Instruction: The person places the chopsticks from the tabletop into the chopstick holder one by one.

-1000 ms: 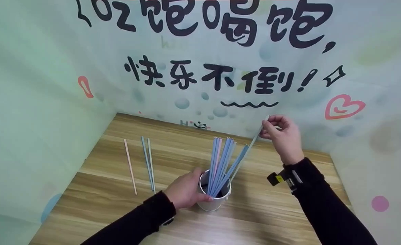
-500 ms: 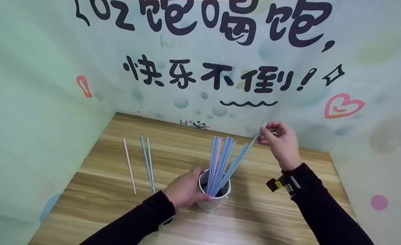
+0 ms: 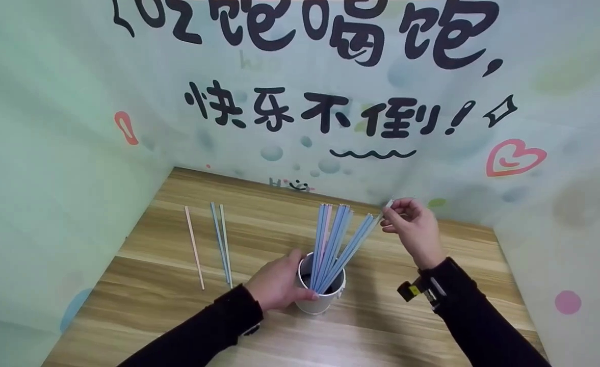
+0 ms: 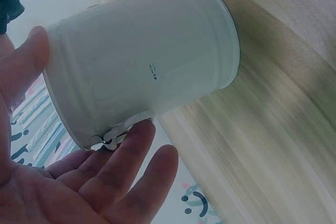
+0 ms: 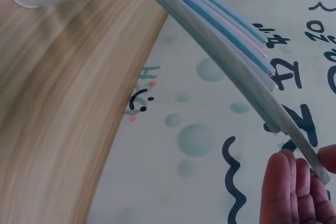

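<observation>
A small white bucket [image 3: 314,305] stands on the wooden table with several drinking straws, mostly blue [image 3: 335,237] and one pink [image 3: 325,234], leaning in it. My left hand [image 3: 279,283] holds the bucket from its left side, thumb and fingers round the rim; the left wrist view shows fingers touching the handle joint [image 4: 113,137]. Up and to the right, my right hand [image 3: 414,229] pinches the top end of a pale straw [image 5: 294,124] between thumb and fingers. This straw slants down beside the blue ones, its lower end hidden at the bucket.
On the table [image 3: 147,306] at the left lie a pink straw [image 3: 194,250], a blue straw [image 3: 219,239] and a pale green straw [image 3: 225,239]. Printed cloth [image 3: 300,66] hangs as a wall behind the table and along both sides.
My right hand has come down and slightly left with the pale straw, which now sits lower among the blue ones. The left hand and bucket have stayed in place.
</observation>
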